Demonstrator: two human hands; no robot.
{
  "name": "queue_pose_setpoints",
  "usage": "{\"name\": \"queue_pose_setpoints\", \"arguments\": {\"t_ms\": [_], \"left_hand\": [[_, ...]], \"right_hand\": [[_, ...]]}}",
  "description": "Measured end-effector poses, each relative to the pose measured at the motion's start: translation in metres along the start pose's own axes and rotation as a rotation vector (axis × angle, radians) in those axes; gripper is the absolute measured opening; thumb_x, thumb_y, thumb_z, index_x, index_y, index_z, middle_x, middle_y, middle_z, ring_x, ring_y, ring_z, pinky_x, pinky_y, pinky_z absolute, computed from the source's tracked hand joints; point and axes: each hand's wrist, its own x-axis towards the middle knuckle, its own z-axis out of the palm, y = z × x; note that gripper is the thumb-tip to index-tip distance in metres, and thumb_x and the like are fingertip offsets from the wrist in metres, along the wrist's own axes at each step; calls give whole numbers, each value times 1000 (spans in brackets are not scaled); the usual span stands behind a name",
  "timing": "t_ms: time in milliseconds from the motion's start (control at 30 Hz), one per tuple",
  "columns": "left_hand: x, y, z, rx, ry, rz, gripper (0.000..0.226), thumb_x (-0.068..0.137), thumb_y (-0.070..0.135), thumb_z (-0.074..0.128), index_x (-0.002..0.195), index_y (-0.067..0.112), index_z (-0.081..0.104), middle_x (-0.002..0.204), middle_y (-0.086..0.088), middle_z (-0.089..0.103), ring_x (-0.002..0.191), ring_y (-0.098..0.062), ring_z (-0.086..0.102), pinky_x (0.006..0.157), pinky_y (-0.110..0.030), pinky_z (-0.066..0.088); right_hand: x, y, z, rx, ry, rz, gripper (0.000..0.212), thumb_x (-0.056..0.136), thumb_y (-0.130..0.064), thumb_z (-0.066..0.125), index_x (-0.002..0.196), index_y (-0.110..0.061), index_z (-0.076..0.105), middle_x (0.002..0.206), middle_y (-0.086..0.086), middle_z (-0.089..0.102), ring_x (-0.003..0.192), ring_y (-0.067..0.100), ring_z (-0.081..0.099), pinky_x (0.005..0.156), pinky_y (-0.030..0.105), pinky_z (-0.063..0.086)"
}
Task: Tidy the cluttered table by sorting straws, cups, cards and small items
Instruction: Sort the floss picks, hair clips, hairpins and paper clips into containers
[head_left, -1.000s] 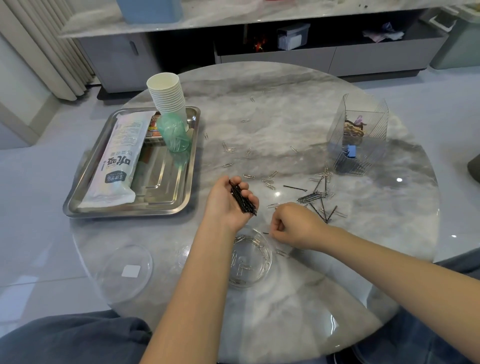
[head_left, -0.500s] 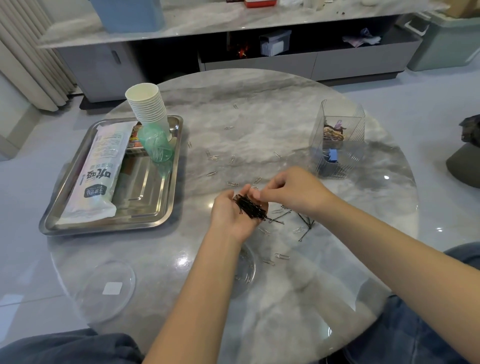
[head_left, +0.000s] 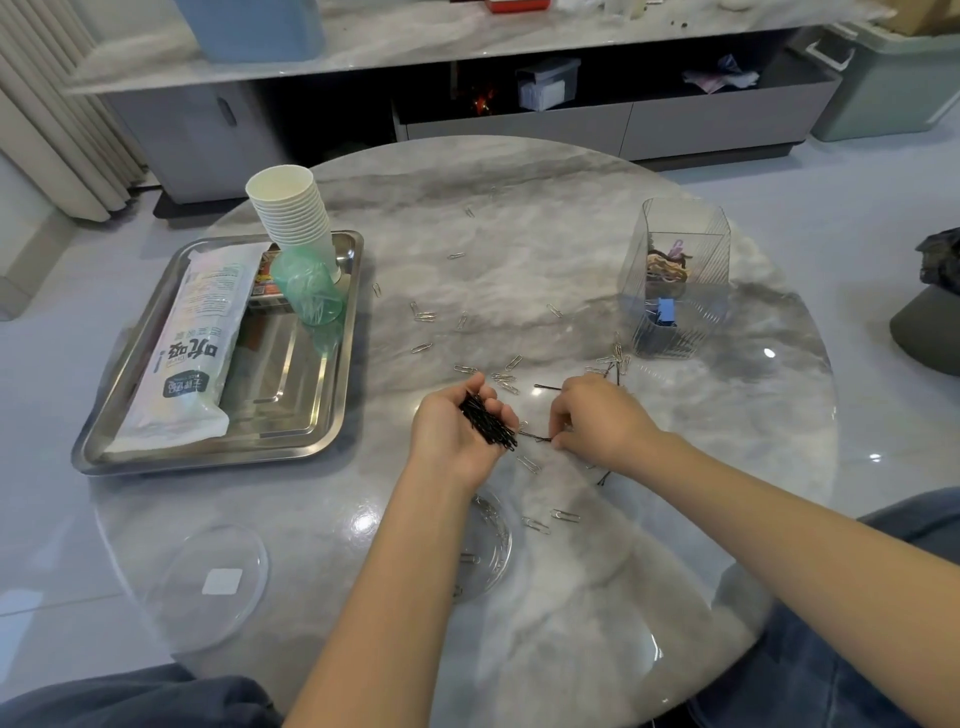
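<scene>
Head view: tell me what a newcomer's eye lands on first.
At centre, the left hand cups a bundle of black hairpins, while the right hand pinches another pin off the table. Paper clips lie scattered beyond the hands. On the left, a steel tray holds a cup stack and a straw pack.

A tray (head_left: 332, 436) lies at the left edge of the surface (head_left: 519, 218), with a cup stack (head_left: 291, 218) at its far right corner. A clear holder (head_left: 675, 249) stands near the right edge. A lid (head_left: 208, 587) lies at the near left edge.
</scene>
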Motion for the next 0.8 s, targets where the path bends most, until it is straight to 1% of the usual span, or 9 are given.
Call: {"name": "queue_pose_setpoints", "arguments": {"t_ms": [100,167,233,300,400,467,533,700,800], "left_hand": [[2,0,-1,53,-21,-15,23,93,13,32,73,13,45,57,0,40,41,-12,34,47,-21,34],[2,-2,-1,63,-29,-24,34,97,28,29,68,14,42,53,1,37,39,-12,30,45,-19,32],[2,-3,-1,52,-30,-31,46,100,42,25,66,15,39,49,2,34,37,-12,27,43,-17,31],[3,-4,-2,53,-39,-40,45,101,40,25,64,17,36,46,3,31,34,-12,25,40,-15,30],[3,-3,-1,58,-55,-56,33,95,19,29,63,18,35,46,4,29,33,-11,25,38,-14,30],[2,-4,0,33,-66,-68,30,93,14,30,63,16,37,47,4,32,33,-11,27,39,-14,32],[1,-4,1,13,-61,-71,28,91,10,31,65,15,38,48,3,34,33,-11,30,40,-14,33],[2,-5,2,-3,-8,-68,29,94,12,29,69,12,43,53,0,40,42,-12,36,51,-23,35],[3,-8,4,-19,31,-33,34,98,19,26,74,10,48,64,-3,43,56,-15,40,59,-27,38]], "right_hand": [[-2,-1,2,-25,-2,-12,10,82,-12,58,78,-17,66,86,-3,55,97,19,53,76,34,49],[-3,-3,4,-114,-3,-24,15,83,-13,51,83,-12,65,96,3,58,99,20,50,78,35,49],[-3,-4,6,-165,-8,-21,16,82,-14,48,83,-10,64,96,4,57,98,21,49,73,32,47],[-3,-2,5,-159,-15,-1,16,79,-15,50,79,-8,65,92,7,61,94,23,53,70,32,48],[-2,4,-6,89,-26,101,14,79,-16,57,76,-7,67,84,10,70,79,24,62,68,32,50],[-2,6,-18,325,-36,150,14,80,-13,59,76,-4,68,79,10,72,64,18,60,61,26,48],[-3,4,-28,487,-45,169,14,82,-11,58,73,-7,68,76,6,72,56,11,54,57,21,44],[-7,-2,-41,828,-114,213,13,85,-8,58,81,0,67,70,1,71,62,12,54,58,20,45],[-14,-14,-52,881,-104,201,12,84,-9,60,77,-3,68,66,0,70,57,10,53,54,18,43]]}}
